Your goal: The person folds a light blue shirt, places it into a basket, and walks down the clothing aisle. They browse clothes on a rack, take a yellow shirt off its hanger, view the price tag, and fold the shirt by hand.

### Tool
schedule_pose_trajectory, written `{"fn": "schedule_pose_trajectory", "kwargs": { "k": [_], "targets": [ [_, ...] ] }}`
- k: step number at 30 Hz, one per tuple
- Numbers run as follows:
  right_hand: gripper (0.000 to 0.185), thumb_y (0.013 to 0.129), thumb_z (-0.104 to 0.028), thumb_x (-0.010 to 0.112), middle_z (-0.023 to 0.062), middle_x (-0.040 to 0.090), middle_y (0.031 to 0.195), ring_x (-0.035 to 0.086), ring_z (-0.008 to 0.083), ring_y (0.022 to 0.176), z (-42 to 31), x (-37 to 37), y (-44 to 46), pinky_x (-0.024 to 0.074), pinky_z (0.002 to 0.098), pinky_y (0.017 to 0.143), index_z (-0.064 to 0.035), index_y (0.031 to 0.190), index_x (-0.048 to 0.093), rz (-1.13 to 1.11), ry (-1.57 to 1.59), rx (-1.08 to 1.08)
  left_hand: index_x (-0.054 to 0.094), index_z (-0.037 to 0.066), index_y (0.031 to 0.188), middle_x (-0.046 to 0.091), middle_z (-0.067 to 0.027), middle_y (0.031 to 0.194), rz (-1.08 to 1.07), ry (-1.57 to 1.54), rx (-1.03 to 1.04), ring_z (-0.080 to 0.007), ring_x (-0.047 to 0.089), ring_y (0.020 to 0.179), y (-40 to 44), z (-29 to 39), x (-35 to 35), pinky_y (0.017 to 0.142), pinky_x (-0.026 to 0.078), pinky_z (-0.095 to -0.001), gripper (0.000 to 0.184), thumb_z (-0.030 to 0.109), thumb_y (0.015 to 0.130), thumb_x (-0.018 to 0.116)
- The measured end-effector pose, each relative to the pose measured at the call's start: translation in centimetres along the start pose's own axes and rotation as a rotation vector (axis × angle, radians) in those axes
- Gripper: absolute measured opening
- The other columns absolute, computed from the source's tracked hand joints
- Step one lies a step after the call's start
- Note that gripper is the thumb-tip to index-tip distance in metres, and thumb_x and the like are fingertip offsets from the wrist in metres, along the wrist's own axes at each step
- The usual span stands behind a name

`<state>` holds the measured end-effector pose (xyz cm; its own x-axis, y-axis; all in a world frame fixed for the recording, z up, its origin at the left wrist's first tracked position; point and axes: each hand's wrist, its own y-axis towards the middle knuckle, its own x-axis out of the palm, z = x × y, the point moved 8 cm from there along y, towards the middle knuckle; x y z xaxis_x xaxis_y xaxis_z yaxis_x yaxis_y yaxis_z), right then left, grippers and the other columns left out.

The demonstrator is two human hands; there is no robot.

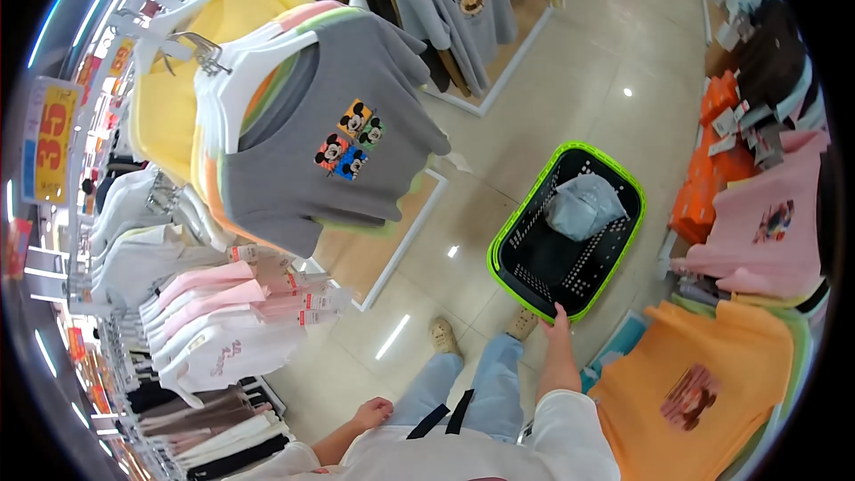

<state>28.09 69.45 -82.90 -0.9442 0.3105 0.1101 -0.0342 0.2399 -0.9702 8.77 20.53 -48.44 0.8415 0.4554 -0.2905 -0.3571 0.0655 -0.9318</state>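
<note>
My right hand [558,319] is closed on the near end of a black shopping basket [534,281] with a bright green rim. Inside the basket, toward its far end, lies a light blue-grey denim cap [584,206]. My left hand [372,411] hangs low by my left thigh, its fingers curled in, touching nothing I can make out; whether anything small is inside is hidden. Nearest to it on the left are white and pink shirts [223,352] on hangers.
A grey T-shirt [365,62] with cartoon patches hangs at upper left, beside a yellow one. Orange [641,365] and pink shirts [757,205] hang on the right. A wooden platform [365,249] edges the tiled floor [481,156]. A price sign [52,138] stands far left.
</note>
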Motion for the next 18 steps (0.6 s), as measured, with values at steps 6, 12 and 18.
{"fn": "schedule_pose_trajectory", "kwargs": {
  "k": [6,12,18],
  "targets": [
    [0.072,0.084,-0.039,0.074,0.0197,0.049,0.132,0.055,0.0404,0.112,-2.3,-0.8,-0.9,0.0506,0.0591,0.090,-0.0075,0.139,0.040,0.140,-0.264,0.018,0.066,0.003,0.109,0.071,-0.0066,0.096,0.053,0.004,0.164,-0.0154,0.069,0.085,-1.4,7.0,1.8,0.078,0.054,-0.0298,0.028,0.025,0.092,0.062],
    [0.060,0.080,-0.041,0.073,0.0126,0.061,0.118,0.059,0.0303,0.106,-0.3,-1.9,-6.6,0.0493,0.0511,0.086,-0.0101,0.128,0.055,-0.096,-0.638,-0.113,0.059,0.005,0.116,0.069,-0.0095,0.105,0.009,-0.143,0.204,-0.0182,0.067,0.087,-0.8,11.7,1.7,0.071,0.052,-0.0299,0.024,0.019,0.097,0.056],
    [0.045,0.074,-0.034,0.074,0.0180,0.071,0.104,0.067,0.0330,0.099,-3.5,-2.6,-19.3,0.0521,0.0436,0.087,-0.0081,0.109,0.071,-0.123,-1.415,-0.524,0.064,0.004,0.104,0.069,-0.0085,0.091,0.064,0.175,0.388,-0.0144,0.063,0.081,6.4,13.4,1.5,0.069,0.051,-0.0287,0.021,0.021,0.094,0.062]
  ]
}}
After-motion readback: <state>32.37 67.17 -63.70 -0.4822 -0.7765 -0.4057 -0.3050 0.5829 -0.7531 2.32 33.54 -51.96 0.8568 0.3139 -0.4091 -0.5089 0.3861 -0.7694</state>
